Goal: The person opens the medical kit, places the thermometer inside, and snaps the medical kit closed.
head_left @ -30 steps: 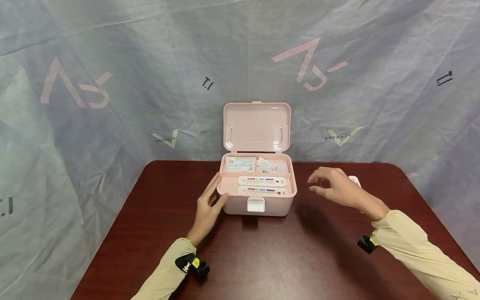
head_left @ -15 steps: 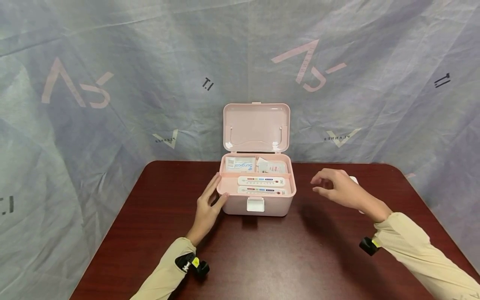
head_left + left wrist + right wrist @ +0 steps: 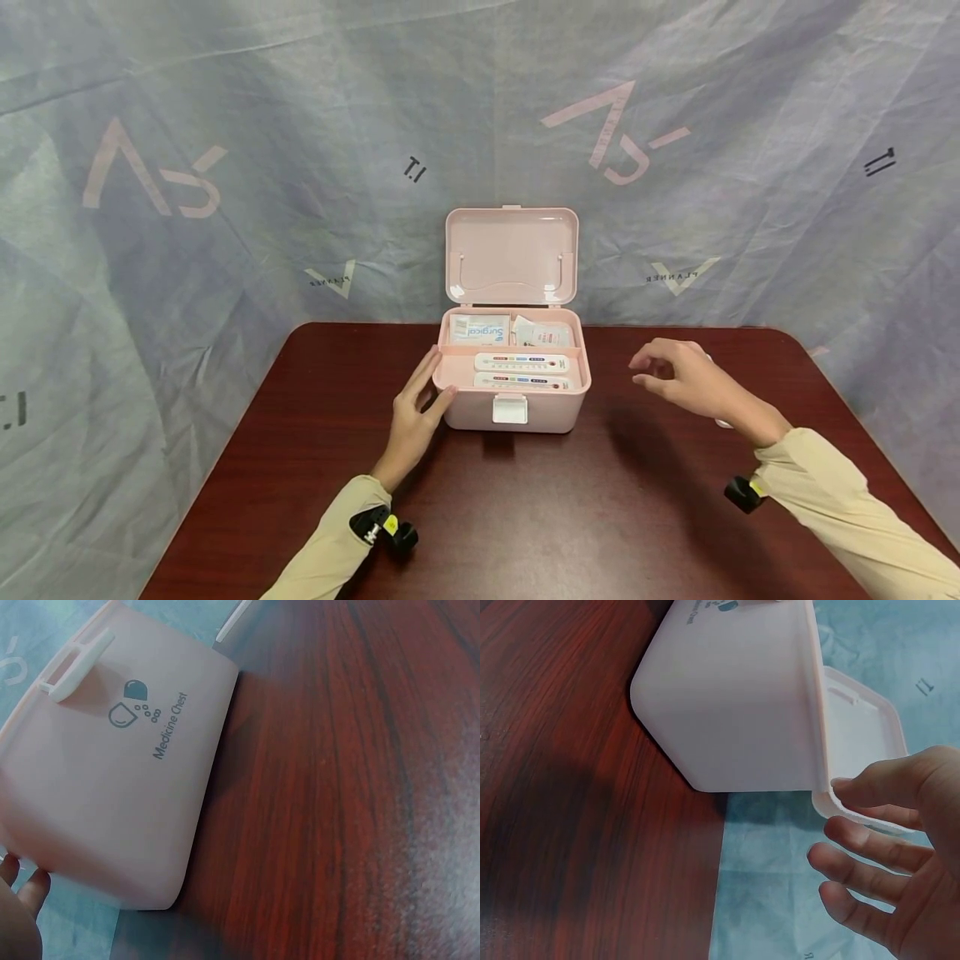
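Left hand (image 3: 415,412), fingers extended, touches the left side of the open medicine chest (image 3: 547,414) on the table (image 3: 540,517); right hand (image 3: 686,379), loosely curved, holds nothing, apart from it. Steadying seems the present step; next move calls for keeping the chest still.

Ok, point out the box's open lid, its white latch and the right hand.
Open lid (image 3: 512,255), head view: middle of its inner face.
White latch (image 3: 510,410), head view: its front face.
Right hand (image 3: 690,378), head view: middle of the hand.
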Available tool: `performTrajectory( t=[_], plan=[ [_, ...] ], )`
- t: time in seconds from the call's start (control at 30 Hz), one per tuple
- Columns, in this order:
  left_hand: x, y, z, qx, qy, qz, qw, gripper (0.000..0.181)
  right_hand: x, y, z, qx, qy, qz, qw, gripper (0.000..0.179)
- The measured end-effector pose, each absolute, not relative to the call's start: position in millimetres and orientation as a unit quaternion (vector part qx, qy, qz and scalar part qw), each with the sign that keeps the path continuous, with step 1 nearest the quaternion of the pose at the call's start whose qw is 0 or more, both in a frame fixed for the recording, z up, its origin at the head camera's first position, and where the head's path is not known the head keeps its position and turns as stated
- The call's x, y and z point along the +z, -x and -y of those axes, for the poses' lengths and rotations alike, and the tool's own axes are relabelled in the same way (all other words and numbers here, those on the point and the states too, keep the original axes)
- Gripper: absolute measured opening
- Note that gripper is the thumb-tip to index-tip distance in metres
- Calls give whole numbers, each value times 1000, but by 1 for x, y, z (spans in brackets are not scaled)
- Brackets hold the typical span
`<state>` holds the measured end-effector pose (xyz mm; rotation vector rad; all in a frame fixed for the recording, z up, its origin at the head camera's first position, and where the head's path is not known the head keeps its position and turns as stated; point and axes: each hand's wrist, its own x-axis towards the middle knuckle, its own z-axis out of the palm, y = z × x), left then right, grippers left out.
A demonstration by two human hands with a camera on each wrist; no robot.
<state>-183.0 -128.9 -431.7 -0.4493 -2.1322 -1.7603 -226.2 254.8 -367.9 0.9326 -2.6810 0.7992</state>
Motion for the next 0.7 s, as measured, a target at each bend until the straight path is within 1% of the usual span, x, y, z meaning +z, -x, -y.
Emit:
performTrajectory(
  t=[0.33, 0.7],
  plan=[
    [-432, 183, 129, -621, 158, 750, 163, 54, -371, 224, -262, 280, -298, 909, 80, 16],
    [-430, 183, 130, -617, 154, 755, 161, 54, -377, 222, -268, 295, -292, 906, 85, 16]
  ],
)
